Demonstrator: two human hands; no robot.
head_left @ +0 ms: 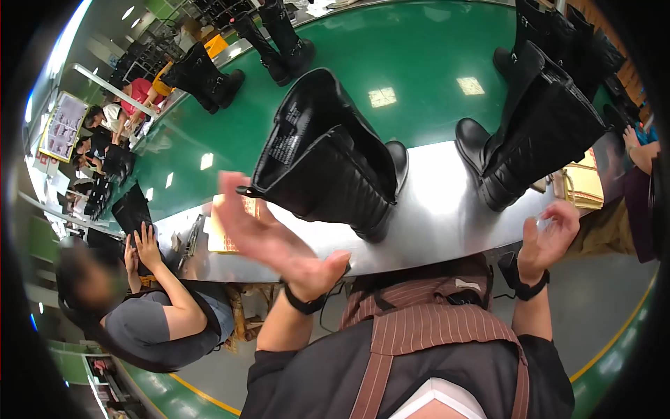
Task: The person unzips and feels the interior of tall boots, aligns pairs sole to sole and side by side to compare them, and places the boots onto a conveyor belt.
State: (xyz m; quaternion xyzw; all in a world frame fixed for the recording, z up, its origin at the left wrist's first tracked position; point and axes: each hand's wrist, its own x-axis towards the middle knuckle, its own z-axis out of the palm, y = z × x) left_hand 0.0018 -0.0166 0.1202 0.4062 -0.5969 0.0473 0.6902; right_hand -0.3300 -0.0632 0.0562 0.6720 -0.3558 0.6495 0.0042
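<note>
A tall black boot [321, 174] stands on the steel table edge [433, 230] before me, its shaft spread open so that pale printed text shows on the lining. My left hand [276, 244] is beside this shaft, fingers extended and thumb apart, near a small dark tab at the shaft's edge; whether it touches the tab I cannot tell. A second tall black boot [537, 133] stands to the right, leaning, with its toe toward the first. Below that boot is my right hand [548, 241], loosely curled, fingers apart and nothing visible in it.
A green conveyor surface [419, 63] runs behind the steel edge, with more black boots [279, 42] at far left and right. Yellowish paper stacks [585, 183] lie near both ends. A co-worker [157, 314] handles a black piece at left; another person's arm [642, 150] shows at right.
</note>
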